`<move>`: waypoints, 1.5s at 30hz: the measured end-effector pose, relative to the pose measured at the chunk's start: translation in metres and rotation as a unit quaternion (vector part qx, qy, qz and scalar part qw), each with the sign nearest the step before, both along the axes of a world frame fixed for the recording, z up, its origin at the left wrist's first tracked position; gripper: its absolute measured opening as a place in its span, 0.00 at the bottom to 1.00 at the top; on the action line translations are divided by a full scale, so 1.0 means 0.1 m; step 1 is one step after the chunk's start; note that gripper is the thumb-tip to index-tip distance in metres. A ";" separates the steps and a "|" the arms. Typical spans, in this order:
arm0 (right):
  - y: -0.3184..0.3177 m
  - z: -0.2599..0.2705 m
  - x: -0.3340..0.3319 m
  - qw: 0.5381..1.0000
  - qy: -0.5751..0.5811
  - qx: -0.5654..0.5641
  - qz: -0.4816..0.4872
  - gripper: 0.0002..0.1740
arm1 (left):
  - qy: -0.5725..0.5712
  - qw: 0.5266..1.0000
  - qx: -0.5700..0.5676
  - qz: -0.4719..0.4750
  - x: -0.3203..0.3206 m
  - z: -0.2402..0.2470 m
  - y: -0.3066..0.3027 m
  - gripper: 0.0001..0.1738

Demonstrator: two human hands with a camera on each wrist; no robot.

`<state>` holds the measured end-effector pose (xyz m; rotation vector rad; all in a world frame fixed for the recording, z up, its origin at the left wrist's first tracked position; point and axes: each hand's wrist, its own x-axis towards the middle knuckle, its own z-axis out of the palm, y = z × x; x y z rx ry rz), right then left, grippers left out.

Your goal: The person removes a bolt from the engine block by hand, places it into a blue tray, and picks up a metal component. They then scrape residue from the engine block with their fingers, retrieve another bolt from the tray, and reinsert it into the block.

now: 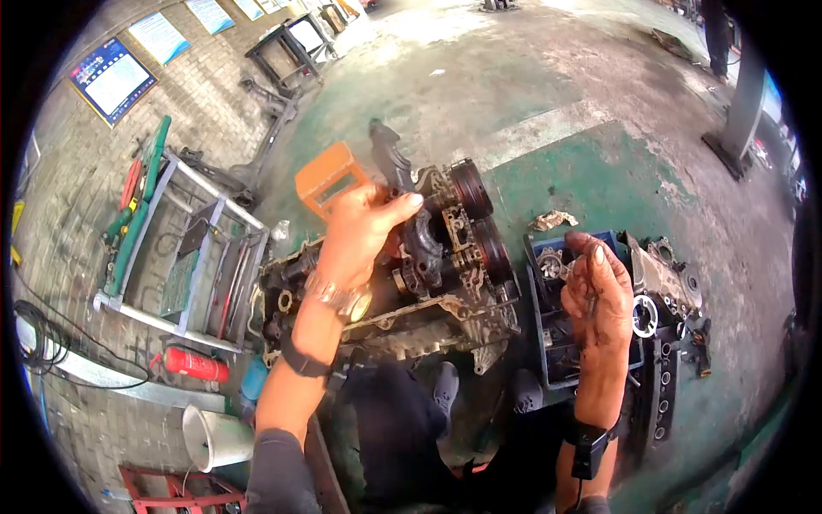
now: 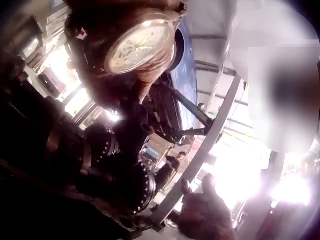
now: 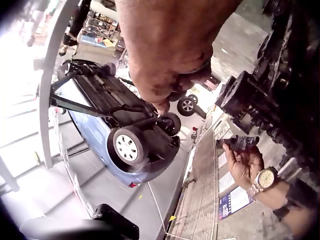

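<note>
My left hand grips a dark, curved metal part above the engine block. From the right wrist view, the fingers of that left hand lie round the dark part. My right hand is raised over the blue tray, its fingers curled in and the thumb against them; no thing shows clearly in it. In the left wrist view, the right hand appears low, apart from the dark engine parts.
Right of the tray lie a metal cover and a long dark part. An orange stool-like object is behind the engine. At left are a metal frame, a red extinguisher and a white bucket.
</note>
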<state>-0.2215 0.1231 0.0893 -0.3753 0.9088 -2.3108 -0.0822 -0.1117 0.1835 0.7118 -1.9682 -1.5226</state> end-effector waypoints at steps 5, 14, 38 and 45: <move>0.03 0.02 0.00 0.999 -0.014 0.013 -0.046 0.16 | -0.072 0.996 0.041 0.018 -0.20 -0.26 -0.06 0.12; 0.02 0.01 0.01 0.999 0.025 0.032 -0.036 0.18 | -0.119 0.992 0.022 0.020 -0.26 -0.32 -0.06 0.14; 0.00 0.03 0.02 0.999 0.018 0.028 -0.039 0.15 | -0.073 0.990 -0.109 0.060 -0.41 -0.45 0.04 0.17; -0.01 0.03 0.02 0.998 0.014 0.039 -0.039 0.16 | -0.099 0.989 -0.098 0.052 -0.37 -0.44 0.10 0.19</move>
